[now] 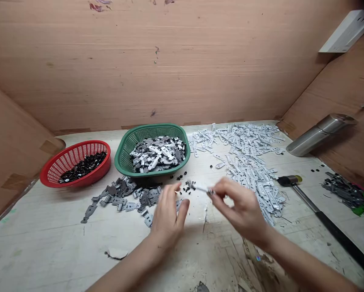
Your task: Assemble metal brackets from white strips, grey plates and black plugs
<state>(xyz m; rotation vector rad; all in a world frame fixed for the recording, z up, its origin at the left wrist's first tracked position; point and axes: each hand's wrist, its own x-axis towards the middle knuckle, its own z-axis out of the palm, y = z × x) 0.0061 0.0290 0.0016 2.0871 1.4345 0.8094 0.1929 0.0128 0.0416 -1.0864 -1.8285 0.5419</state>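
My right hand (238, 205) pinches a thin metal strip (202, 188) between thumb and fingertips, its free end pointing left; motion blur hides its details. To the left of it is my left hand (170, 213), thumb and fingers apart and nothing between them. Small black cylindrical pieces (188, 187) lie scattered on the table just beyond both hands. Grey stamped metal plates (124, 196) are piled to the left of my left hand, partly hidden by it. A large spread of pale, elongated metal parts (255, 174) lies beyond and right of my right hand.
A green basket (119, 156) of metal parts and a red basket (52, 164) of dark pieces stand at the back left. At right are a hammer (309, 198), a leaning steel flask (318, 136) and dark metal strips (346, 192). Cardboard walls (170, 81) enclose the table.
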